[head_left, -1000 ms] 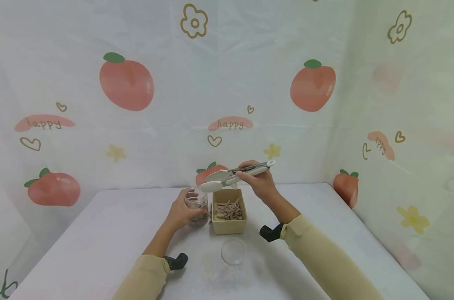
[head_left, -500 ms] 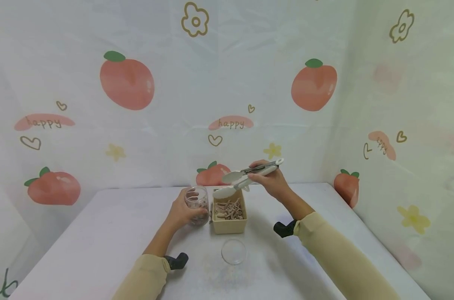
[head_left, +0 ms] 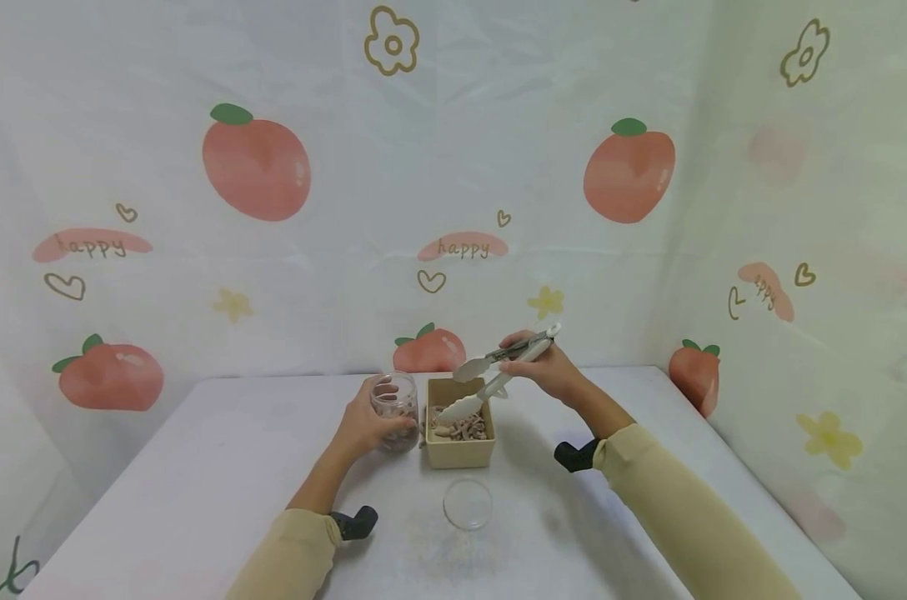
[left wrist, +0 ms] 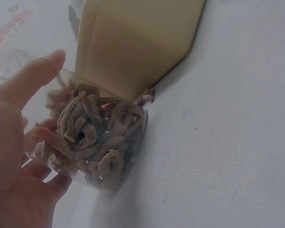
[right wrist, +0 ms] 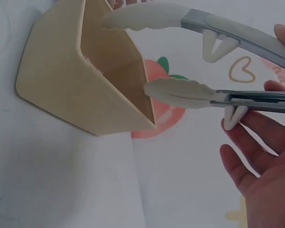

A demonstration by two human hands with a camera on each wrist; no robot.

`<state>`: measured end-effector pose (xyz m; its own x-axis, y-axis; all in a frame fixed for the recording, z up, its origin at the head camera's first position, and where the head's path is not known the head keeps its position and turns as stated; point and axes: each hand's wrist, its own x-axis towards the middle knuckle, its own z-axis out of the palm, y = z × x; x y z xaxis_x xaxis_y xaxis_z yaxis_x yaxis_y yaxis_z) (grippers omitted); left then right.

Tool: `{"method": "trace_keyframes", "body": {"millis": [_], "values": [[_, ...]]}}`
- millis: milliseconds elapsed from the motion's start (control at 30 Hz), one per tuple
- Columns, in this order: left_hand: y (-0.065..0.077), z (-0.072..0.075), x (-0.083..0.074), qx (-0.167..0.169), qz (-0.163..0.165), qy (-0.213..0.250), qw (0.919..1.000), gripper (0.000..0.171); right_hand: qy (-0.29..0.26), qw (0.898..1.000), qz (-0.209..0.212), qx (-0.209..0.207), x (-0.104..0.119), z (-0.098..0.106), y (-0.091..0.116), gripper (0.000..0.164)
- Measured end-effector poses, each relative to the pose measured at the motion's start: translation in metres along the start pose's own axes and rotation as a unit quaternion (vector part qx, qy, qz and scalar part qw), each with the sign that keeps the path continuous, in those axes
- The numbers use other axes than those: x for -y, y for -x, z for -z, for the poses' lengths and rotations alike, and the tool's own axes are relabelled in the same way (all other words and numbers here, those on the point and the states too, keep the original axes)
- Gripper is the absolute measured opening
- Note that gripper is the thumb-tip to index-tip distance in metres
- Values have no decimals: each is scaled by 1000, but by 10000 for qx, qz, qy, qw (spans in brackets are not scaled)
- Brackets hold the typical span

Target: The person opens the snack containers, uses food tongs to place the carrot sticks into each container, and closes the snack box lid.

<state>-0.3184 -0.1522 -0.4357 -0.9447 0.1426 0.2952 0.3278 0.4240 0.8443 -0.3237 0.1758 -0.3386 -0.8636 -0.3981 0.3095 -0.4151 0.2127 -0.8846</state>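
Observation:
My left hand (head_left: 358,427) grips a clear jar (left wrist: 92,137) from its left side, thumb across the front. The jar stands without a lid and is partly filled with twisted greyish-brown dried strips. My right hand (head_left: 547,372) holds white-and-grey kitchen tongs (right wrist: 180,94) by their handles. The tongs' two arms are spread, nothing between their scalloped tips. One tip dips into a beige rectangular box (head_left: 459,455), and the other hangs over its back part. More of the same strips (head_left: 468,428) lie in the box, hidden by its wall in the right wrist view.
A round clear lid (head_left: 468,504) lies on the white table (head_left: 251,467) in front of the box. Close between jar and box, a small strip piece (left wrist: 146,97) shows on the tabletop. A printed curtain (head_left: 333,300) rises behind the table's back edge.
My right hand has moved the tongs rightward from above the jar to the box, then lowered and tilted their tips into it. The left hand and jar have stayed in place.

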Motion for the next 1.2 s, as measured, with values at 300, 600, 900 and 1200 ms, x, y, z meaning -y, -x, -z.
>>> {"method": "trace_keyframes", "body": {"millis": [300, 600, 900, 1200], "values": [[1, -1, -2, -31, 91, -47, 9999, 90, 490, 9977, -226, 402, -4, 1, 4, 37], [0, -2, 0, -38, 72, -52, 10000, 90, 882, 9901, -340, 1036, -1, 2, 3, 41], [-1, -2, 1, -16, 16, -72, 10000, 90, 1276, 9837, -23, 1264, 1, 2, -1, 41], [0, -1, -2, -26, 58, -87, 9999, 89, 1736, 9816, 25, 796, -6, -1, 1, 37]]}}
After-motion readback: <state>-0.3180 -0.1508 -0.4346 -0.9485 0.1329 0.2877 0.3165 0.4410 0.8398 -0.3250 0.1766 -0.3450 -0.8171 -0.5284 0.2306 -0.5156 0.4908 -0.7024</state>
